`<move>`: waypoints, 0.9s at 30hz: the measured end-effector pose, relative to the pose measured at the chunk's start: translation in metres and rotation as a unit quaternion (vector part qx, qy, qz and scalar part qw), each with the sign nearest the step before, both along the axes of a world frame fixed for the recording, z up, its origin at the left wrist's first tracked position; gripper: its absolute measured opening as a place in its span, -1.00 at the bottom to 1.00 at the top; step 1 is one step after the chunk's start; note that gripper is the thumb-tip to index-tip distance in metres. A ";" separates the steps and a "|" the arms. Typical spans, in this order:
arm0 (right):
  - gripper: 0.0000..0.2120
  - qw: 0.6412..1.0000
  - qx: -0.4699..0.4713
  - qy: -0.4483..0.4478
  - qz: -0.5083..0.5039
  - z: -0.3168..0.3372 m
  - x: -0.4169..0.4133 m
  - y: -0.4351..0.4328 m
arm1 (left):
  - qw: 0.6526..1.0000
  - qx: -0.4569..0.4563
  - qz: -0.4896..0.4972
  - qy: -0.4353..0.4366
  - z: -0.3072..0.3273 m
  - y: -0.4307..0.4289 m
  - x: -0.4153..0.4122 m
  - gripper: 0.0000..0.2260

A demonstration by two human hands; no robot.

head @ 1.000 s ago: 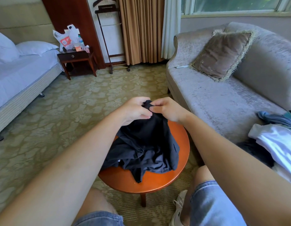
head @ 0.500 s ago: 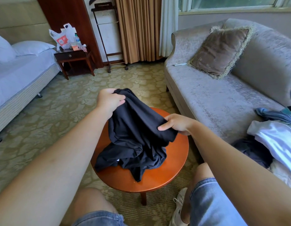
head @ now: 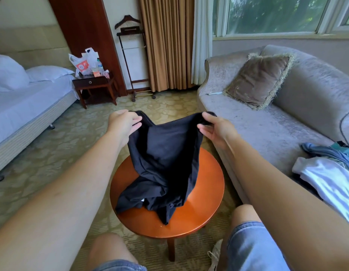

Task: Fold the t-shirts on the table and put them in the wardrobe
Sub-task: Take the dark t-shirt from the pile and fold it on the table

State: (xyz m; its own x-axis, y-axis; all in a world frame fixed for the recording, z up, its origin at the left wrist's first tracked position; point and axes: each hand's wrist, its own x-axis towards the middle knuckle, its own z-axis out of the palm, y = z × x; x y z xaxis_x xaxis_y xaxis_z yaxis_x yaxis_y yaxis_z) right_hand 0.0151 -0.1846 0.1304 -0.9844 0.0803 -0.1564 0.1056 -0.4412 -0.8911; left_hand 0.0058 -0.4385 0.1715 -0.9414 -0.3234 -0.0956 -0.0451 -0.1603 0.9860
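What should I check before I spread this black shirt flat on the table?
1. Grip of the left hand on one end of the shirt's top edge: ok.
2. Pinch of the right hand on the other end: ok.
3. Top edge stretched out between the hands: ok.
4. Whole shirt lifted and hanging smooth: not ok, its lower part lies bunched on the table.
5. Which edge is held, hem or shoulders: cannot tell.
6. Nothing else under the bunched cloth: cannot tell.
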 end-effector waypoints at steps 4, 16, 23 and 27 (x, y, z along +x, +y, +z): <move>-0.91 0.996 0.001 0.055 -0.071 0.031 0.008 -0.004 | 0.999 -0.026 -0.003 0.041 0.021 0.001 0.012 -0.44; -0.69 0.970 0.071 0.108 -0.205 0.090 0.022 -0.001 | 0.962 -0.219 -0.030 0.159 0.066 0.013 0.051 -0.95; -0.84 0.970 0.115 0.079 -0.201 0.073 0.001 -0.001 | 0.953 -0.258 -0.128 0.097 0.044 0.002 0.036 -0.77; -0.80 0.969 0.136 0.054 -0.198 0.058 -0.018 -0.003 | 0.942 -0.313 -0.090 0.075 0.031 -0.002 0.019 -0.87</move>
State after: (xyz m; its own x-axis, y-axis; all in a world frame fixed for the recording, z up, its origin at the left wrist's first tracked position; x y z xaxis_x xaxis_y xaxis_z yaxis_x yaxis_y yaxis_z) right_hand -0.0028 -0.1872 0.1886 -0.8773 0.4794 0.0254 -0.1237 -0.1747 -0.9768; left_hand 0.0245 -0.4404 0.2026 -0.9742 -0.1050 0.1996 0.1320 0.4519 0.8822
